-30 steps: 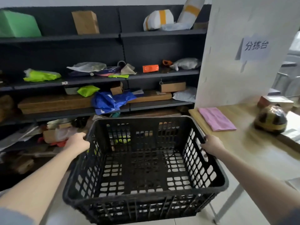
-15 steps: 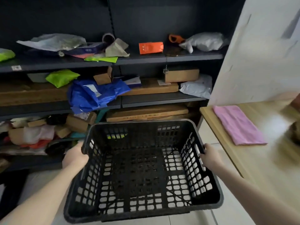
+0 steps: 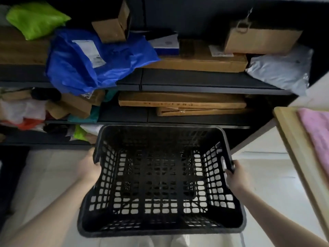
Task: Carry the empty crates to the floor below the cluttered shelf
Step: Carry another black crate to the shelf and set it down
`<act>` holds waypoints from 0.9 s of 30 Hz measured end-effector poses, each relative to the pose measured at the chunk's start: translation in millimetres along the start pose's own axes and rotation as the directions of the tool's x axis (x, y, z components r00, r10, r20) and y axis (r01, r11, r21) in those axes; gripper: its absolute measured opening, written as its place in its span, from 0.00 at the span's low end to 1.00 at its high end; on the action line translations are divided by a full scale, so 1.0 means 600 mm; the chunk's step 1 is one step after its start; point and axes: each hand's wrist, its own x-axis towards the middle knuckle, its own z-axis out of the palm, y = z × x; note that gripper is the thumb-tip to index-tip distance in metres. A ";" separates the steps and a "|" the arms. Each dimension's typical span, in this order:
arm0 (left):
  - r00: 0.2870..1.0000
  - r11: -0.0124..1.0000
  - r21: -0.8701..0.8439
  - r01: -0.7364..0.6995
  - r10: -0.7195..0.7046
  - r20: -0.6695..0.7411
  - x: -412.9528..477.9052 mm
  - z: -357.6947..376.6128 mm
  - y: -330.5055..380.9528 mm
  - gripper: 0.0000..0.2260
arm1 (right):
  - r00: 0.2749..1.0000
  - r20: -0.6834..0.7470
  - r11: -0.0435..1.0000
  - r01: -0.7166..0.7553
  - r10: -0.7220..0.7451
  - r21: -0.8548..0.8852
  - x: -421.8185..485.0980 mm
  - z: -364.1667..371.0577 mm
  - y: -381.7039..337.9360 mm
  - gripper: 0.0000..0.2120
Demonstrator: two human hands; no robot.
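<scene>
Black plastic crate [image 3: 161, 227], empty, hangs over the pale floor [image 3: 263, 175] before the cluttered shelf [image 3: 204, 81]; left hand [image 3: 89, 169] and right hand [image 3: 235, 177] clasp its side rims.

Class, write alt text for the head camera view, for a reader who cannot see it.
Two bare hands, left and right, hold an empty black crate by its side rims above a pale floor, close to a dark shelf cluttered with cardboard boxes and bags. A wooden table edge shows at right.
</scene>
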 end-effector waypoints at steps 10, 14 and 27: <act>0.995 0.998 0.065 -0.001 -0.006 0.102 0.168 0.138 -0.026 0.22 | 0.994 -0.014 0.988 -0.111 0.111 -0.105 0.145 0.169 0.013 0.13; 0.992 0.998 0.061 0.001 -0.008 0.122 0.216 0.197 -0.040 0.24 | 0.993 -0.032 0.985 -0.117 0.114 -0.125 0.185 0.226 0.028 0.12; 0.988 0.996 0.075 0.043 -0.053 0.142 0.271 0.302 -0.060 0.23 | 0.990 0.000 0.960 -0.135 0.139 -0.244 0.258 0.302 0.045 0.09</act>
